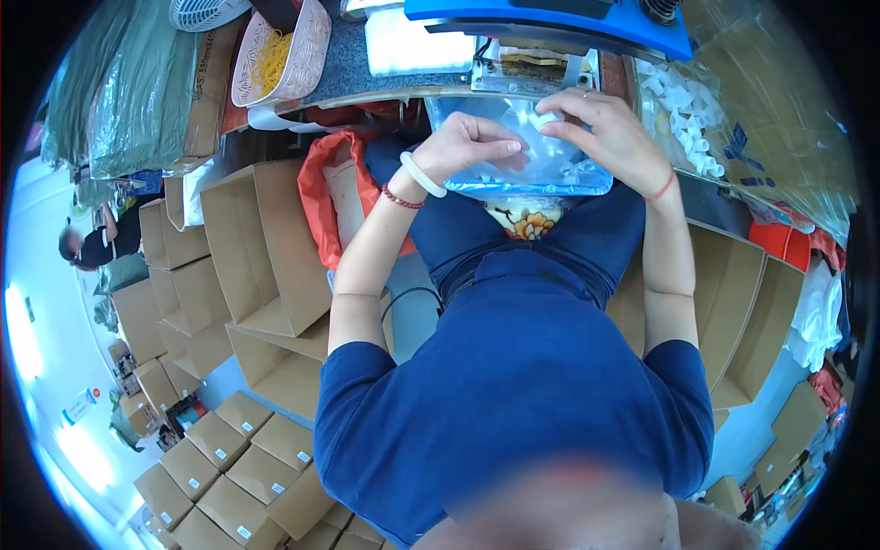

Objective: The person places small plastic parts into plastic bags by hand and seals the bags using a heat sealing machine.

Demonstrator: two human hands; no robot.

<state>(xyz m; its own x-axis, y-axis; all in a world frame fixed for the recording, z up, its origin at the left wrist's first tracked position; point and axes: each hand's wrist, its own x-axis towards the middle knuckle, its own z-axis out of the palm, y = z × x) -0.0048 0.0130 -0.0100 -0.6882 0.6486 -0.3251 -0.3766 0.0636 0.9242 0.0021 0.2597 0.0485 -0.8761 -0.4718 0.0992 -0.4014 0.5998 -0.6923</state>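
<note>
Clear plastic film with a blue near edge (pixel 545 167) lies directly below and between your two hands, just in front of your lap and at the near side of the dark-topped bench (pixel 344 62). Note its long axis, which runs from side to side, across your thighs and roughly square to your forearms; the blue edge faces your body, while the far side reaches up toward the bench. Neither end tapers, so no pointed end can be told. Your left hand (pixel 475 148), with its thumb and fingers drawn close together, hangs over the left half and is slightly the nearer of the two to the blue edge; whether it grips a fold of the film, you cannot tell. Your right hand (pixel 587 124) grasps a small white plastic piece (pixel 548 119) between thumb and fingertips above the far right part; the orientation of that piece is too small to read. To the right of this hand, well apart from your left one, lies a loose heap of short white plastic tubes (pixel 686 119).
</note>
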